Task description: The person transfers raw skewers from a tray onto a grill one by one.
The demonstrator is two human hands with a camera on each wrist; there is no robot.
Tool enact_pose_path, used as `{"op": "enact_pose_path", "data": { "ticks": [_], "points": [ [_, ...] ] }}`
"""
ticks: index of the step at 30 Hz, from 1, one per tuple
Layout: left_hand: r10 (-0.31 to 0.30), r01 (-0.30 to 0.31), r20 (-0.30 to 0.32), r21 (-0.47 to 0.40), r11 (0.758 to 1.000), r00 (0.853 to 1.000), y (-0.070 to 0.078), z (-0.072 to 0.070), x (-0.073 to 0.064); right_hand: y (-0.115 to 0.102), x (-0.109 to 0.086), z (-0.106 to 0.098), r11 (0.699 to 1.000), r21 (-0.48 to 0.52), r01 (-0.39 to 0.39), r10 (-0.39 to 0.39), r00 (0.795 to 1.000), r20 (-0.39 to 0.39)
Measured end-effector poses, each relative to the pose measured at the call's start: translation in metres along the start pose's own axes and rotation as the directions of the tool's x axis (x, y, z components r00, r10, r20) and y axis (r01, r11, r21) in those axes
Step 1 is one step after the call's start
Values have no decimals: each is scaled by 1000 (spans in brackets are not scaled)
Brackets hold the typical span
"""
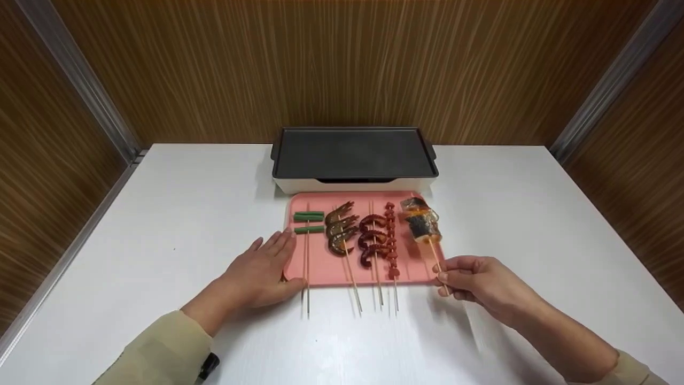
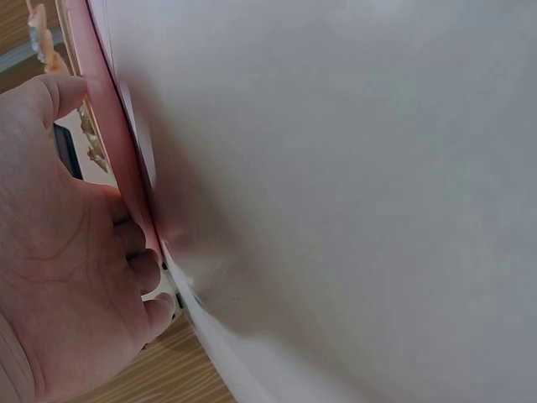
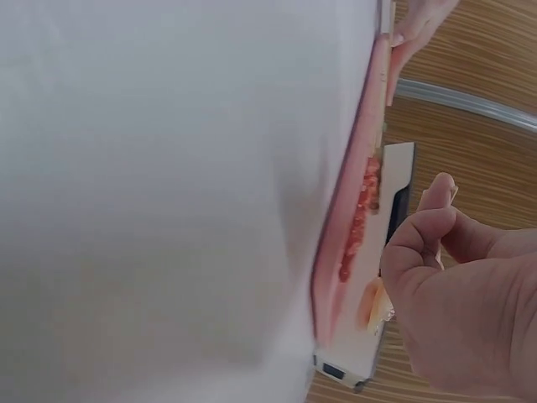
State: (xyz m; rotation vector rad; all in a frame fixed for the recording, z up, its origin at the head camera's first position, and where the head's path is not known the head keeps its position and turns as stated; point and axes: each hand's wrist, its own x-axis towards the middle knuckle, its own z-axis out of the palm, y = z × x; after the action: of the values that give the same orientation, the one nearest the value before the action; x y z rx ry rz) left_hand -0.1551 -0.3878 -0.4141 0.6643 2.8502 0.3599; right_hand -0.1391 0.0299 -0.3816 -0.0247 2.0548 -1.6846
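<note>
My right hand point(image 1: 483, 280) pinches the stick of a fish skewer point(image 1: 425, 224) between thumb and fingers. Chunks with dark silvery skin sit at its top, tilted over the right side of a pink tray point(image 1: 320, 272). At the tray's left front corner rests my left hand point(image 1: 262, 270), its fingers extended along the edge and its thumb touching the front. On the tray lie a green vegetable skewer point(image 1: 309, 216), shrimp skewers point(image 1: 342, 230), dark red curled-piece skewers point(image 1: 373, 240) and a skewer of small red pieces point(image 1: 391, 240). The right wrist view shows the pinching fingertips point(image 3: 436, 197) close up.
Directly behind the tray stands a white electric grill with a flat black plate point(image 1: 355, 152). Several skewer sticks stick out past the tray's front edge. Wood-grain panels point(image 1: 342, 64) enclose the white table point(image 1: 534, 214) at the back and sides.
</note>
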Motion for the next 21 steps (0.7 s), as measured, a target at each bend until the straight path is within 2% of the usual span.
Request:
{"op": "enact_pose_path", "data": {
  "ticks": [11, 21],
  "points": [
    [-1, 1, 1, 2, 1000, 1000, -2, 0, 0, -29, -5, -8, 994, -95, 62, -68, 996, -66],
    [-12, 12, 5, -2, 1000, 1000, 1, -1, 0, -57, 23, -23, 989, -78, 127, -136, 985, -109]
  ]
}}
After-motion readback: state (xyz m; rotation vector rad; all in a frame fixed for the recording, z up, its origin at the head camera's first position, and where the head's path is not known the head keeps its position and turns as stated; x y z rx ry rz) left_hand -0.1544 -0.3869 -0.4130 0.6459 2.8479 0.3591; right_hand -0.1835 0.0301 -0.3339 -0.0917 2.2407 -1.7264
